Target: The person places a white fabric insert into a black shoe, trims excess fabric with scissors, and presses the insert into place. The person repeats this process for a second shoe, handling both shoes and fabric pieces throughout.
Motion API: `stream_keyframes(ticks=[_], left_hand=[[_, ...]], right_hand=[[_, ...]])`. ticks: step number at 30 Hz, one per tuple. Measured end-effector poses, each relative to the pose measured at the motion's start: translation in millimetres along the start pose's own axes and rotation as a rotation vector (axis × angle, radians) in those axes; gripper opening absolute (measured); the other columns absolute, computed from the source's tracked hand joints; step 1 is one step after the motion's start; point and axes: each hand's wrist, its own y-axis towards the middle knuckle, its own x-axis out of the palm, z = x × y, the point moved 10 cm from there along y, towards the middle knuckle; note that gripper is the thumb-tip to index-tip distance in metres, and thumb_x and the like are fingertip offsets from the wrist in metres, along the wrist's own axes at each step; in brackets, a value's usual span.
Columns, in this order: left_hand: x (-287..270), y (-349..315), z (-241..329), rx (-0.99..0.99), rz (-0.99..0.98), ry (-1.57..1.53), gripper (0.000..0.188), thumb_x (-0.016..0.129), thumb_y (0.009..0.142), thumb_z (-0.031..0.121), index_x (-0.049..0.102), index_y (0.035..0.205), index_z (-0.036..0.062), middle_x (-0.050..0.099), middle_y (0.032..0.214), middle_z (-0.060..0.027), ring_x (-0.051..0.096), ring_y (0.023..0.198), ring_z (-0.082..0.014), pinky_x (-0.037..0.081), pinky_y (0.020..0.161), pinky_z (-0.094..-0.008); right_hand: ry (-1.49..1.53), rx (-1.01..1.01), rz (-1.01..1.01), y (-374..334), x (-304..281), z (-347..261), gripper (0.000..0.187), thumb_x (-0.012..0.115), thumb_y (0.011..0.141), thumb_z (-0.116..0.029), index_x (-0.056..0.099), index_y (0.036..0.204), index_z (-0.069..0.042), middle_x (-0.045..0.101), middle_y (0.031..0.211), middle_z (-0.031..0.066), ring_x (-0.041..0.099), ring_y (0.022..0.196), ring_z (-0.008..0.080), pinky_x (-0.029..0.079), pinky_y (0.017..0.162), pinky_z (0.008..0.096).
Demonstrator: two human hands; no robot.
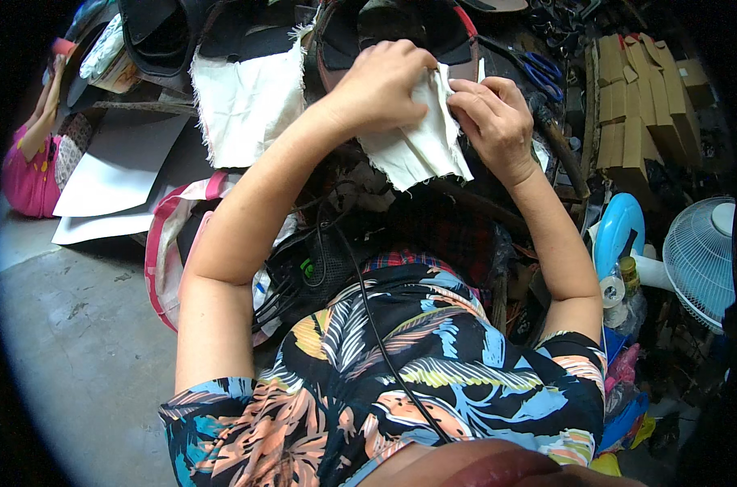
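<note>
A white cloth piece (409, 154) with frayed edges hangs over the near side of a black item with red trim (470, 24), whose kind I cannot make out. My left hand (385, 85) lies across the cloth's upper part, fingers bent at its top edge and thumb against its face. At the cloth's right edge, my right hand (494, 126) pinches the fabric between thumb and fingers. To the left, a second frayed white cloth (251, 101) hangs from a similar black item (259, 36), touched by neither hand.
Blue-handled scissors (543, 73) lie beyond my right hand. Flattened cardboard boxes (640, 101) and a white fan (701, 260) stand at the right. White sheets (125, 170) and a pink-trimmed bag (161, 268) are at the left, near another person in pink (32, 174).
</note>
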Motion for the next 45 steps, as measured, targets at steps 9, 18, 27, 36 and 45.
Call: stream_keyframes(ticks=[9,18,27,36,45], left_hand=[[2,19,-24,-0.212,0.056,0.093,0.025,0.067,0.083,0.033,0.078,0.085,0.0101,0.071,0.092,-0.0101,0.063,0.099,-0.0304,0.048,0.091,-0.0469],[21,3,-63,-0.467,0.037,-0.354,0.026,0.068,0.088,0.028,0.079,0.101,0.0087,0.073,0.103,-0.0139,0.070,0.092,-0.0307,0.053,0.091,-0.0397],[19,6,-49,-0.341,0.034,-0.401,0.025,0.068,0.087,0.027,0.079,0.103,0.0102,0.074,0.096,-0.0128,0.071,0.090,-0.0282,0.053,0.088,-0.0379],[10,-3,-18,-0.162,0.003,-0.011,0.026,0.072,0.084,0.024,0.071,0.108,0.0133,0.064,0.118,-0.0049,0.058,0.114,-0.0261,0.043,0.100,-0.0421],[6,9,-9,-0.080,0.048,0.127,0.049,0.071,0.084,0.020,0.062,0.131,0.0138,0.062,0.123,-0.0098,0.058,0.117,-0.0278,0.044,0.101,-0.0408]], right_hand=[[0.320,0.145,-0.113,0,17,19,0.010,0.069,0.083,-0.010,0.071,0.092,-0.012,0.074,0.101,0.0013,0.068,0.091,0.0189,0.052,0.080,0.0333],[0.612,0.707,-0.223,-14,62,71,0.024,0.062,0.098,-0.027,0.071,0.107,-0.006,0.073,0.095,0.0045,0.069,0.092,0.0141,0.053,0.083,0.0272],[0.442,0.826,-0.394,-15,75,77,0.037,0.073,0.084,-0.044,0.076,0.103,-0.013,0.075,0.091,0.0057,0.072,0.084,0.0218,0.054,0.078,0.0333],[0.837,0.968,-0.389,-23,89,117,0.018,0.073,0.089,-0.019,0.075,0.101,-0.005,0.067,0.077,-0.0017,0.053,0.062,0.0040,0.039,0.054,0.0200],[1.053,1.106,-0.459,-29,87,110,0.019,0.074,0.089,-0.025,0.074,0.097,-0.007,0.065,0.076,-0.0030,0.055,0.066,0.0051,0.040,0.060,0.0195]])
